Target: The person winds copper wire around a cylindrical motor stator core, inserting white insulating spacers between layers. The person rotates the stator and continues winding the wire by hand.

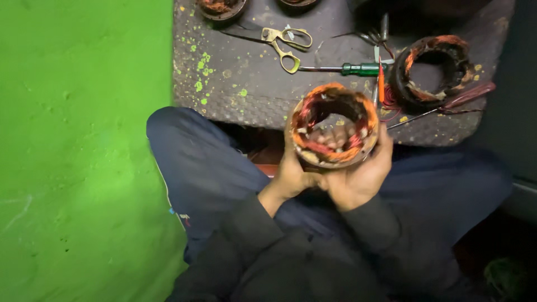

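I sit cross-legged on a bright green floor [78, 156], looking down at my lap in dark blue trousers [201, 162]. Both my hands are raised together just in front of a low dark mat [246, 84], and between them they hold one motor stator [334, 125], a short open ring wound with copper wire.

My left hand [293, 170] cups the ring from its left and under side, fingers wrapped close against the outer wall. My right hand [362, 176] wraps it from the right and below; some fingertips [335, 137] show through the hollow middle of the ring, so the grasp reaches inside it. Both hands are closed firmly on the ring, not spread. The ring's opening faces up toward me, and it is held above my knees, just short of the mat's near edge.

Counted on the mat: one second wound stator [430, 70] lies on its side at the right, dark with orange wire, well apart from my hands. Two more round wound pieces [221, 8] are cut off by the top edge, so I cannot tell what they are in full. One pair of scissors [285, 43] with yellowish handles lies open near the top middle. One screwdriver with a green handle [362, 69] lies beside it, pointing left. One thin tool with a dark red handle [464, 96] rests against the second stator. One slim orange stick [381, 84] stands between screwdriver and stator.

The ring in my hands holds only its own copper coils and my fingertips. The mat is speckled with green paint spots.
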